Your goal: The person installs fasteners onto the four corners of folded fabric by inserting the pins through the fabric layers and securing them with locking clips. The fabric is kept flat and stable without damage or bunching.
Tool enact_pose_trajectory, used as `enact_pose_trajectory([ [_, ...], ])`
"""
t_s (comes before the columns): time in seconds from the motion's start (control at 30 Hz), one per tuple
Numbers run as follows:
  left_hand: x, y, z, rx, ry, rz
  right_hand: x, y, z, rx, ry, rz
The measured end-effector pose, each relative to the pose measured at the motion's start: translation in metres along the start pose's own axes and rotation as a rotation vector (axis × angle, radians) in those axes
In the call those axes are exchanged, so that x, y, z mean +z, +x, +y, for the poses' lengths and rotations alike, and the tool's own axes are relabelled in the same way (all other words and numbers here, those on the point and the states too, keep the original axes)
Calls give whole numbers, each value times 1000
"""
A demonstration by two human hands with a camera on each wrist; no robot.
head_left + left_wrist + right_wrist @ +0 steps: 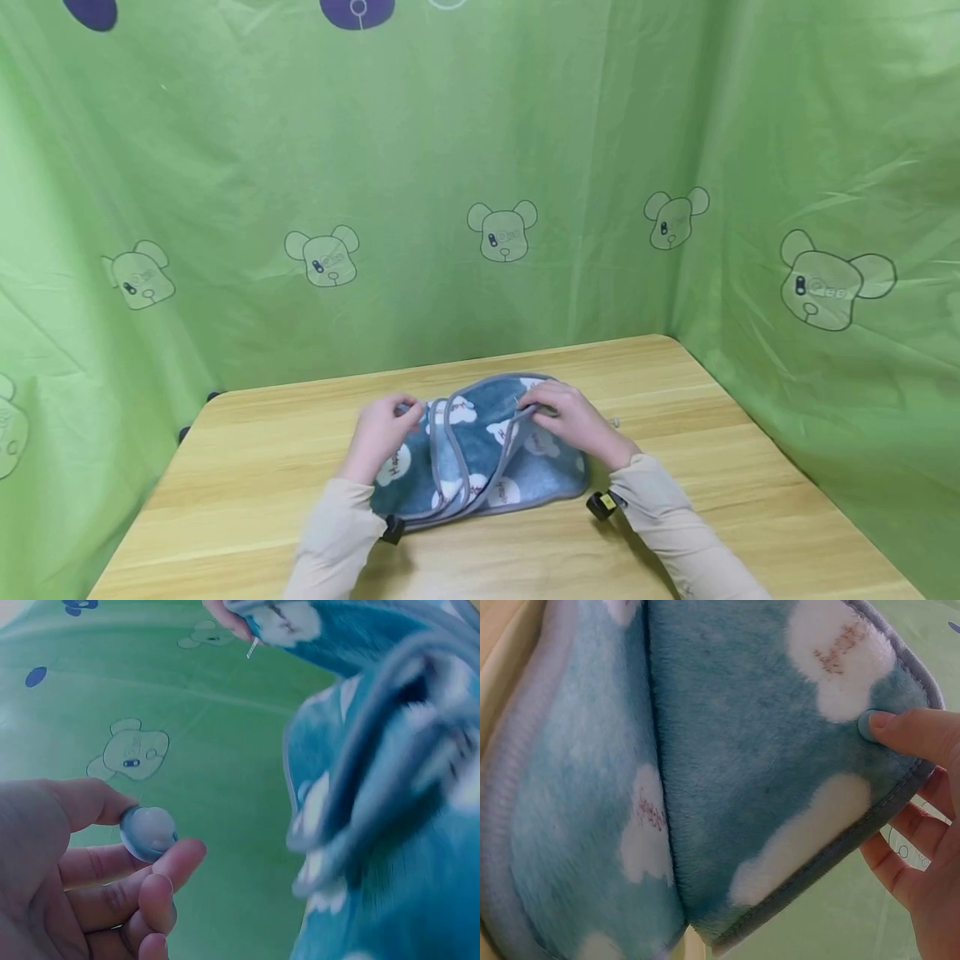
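A teal plush blanket with white cloud shapes and grey binding lies folded on the table, one corner lifted. My right hand pinches that corner between thumb and fingers. Under the right thumb shows a small light blue disc against the pile. From the cloth's other face a thin white pin sticks out near the right fingers. Left of the corner, my left hand holds a small round blue-and-white cap between thumb and fingers, apart from the blanket.
A small grey piece lies on the wooden table just right of the right hand. Green curtains with bear prints hang behind the table and along its sides. Black wrist cameras sit at both cuffs.
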State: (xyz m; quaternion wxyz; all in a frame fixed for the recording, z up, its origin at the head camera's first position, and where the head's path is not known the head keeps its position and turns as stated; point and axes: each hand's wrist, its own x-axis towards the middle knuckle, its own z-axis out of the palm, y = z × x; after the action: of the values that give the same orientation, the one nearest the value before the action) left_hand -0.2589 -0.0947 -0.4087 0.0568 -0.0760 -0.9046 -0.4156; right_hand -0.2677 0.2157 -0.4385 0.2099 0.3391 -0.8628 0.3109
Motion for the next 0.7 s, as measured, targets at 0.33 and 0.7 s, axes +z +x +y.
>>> enact_pose_trajectory([
  [0.33, 27, 15, 24, 88, -117, 18, 0, 1, 0, -8, -5, 2],
  [0.7, 68, 28, 39, 113, -295, -42, -1, 0, 2, -12, -13, -9],
])
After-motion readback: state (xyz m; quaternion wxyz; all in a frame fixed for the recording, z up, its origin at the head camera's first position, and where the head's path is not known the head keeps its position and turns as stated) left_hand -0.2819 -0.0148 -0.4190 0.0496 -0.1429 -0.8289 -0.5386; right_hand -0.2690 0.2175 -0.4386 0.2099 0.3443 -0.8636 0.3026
